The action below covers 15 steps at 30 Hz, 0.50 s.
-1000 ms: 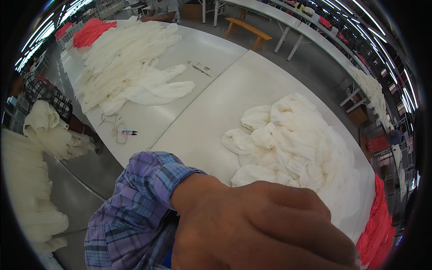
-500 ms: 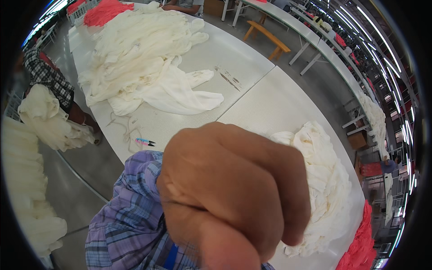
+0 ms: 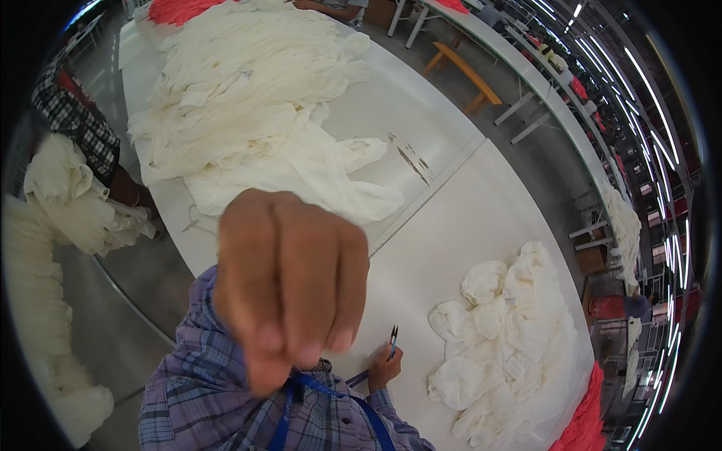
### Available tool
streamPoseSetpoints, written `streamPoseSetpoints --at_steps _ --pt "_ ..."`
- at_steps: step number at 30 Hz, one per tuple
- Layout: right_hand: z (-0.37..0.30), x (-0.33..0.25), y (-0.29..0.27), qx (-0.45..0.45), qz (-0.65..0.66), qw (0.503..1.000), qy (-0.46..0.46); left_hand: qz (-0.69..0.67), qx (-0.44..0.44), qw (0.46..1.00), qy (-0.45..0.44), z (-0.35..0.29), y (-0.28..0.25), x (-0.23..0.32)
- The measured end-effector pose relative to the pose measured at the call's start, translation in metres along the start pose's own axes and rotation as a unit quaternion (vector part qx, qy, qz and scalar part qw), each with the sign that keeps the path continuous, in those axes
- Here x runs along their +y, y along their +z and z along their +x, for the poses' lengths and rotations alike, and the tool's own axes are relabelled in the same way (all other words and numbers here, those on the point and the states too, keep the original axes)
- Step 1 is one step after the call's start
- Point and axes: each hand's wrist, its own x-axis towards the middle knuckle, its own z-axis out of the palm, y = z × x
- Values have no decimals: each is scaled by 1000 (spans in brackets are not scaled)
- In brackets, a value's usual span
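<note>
Close in front of the camera is my left hand (image 3: 293, 278), large and blurred. Its fingers curl downward and press together over the thumb; whatever they may hold is hidden. Lower down and farther off, my right hand (image 3: 385, 370) is closed around a small pair of thread snips (image 3: 393, 338), whose dark pointed blades stick up past the fingers. To the right of that hand lies a loose heap of cream fabric (image 3: 511, 353) on the white table (image 3: 421, 263). A larger cream fabric pile (image 3: 256, 105) spreads over the table's far left, beyond my left hand.
Red fabric (image 3: 583, 421) hangs at the table's right edge. At the left, a person in a checked sleeve (image 3: 75, 113) stands beside bunched cream cloth (image 3: 75, 188). An orange bench (image 3: 466, 75) and long tables are behind. A blue lanyard (image 3: 338, 389) hangs on my chest.
My left hand has moved left, uncovering more of the right-hand heap. My right hand with the snips now shows. The view has shifted, and the snips seen earlier at the left are out of sight.
</note>
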Motion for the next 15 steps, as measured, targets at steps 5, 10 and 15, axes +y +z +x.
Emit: streamPoseSetpoints --at_steps 5,10,15 --pt "0 -6 -2 9 -65 998 -25 309 360 804 -358 -89 -107 -8" --pt "1 -16 2 31 -98 994 -25 439 525 651 -330 -159 -239 23" --pt "0 -11 5 32 -102 994 -4 719 515 392 -253 -179 -354 117"
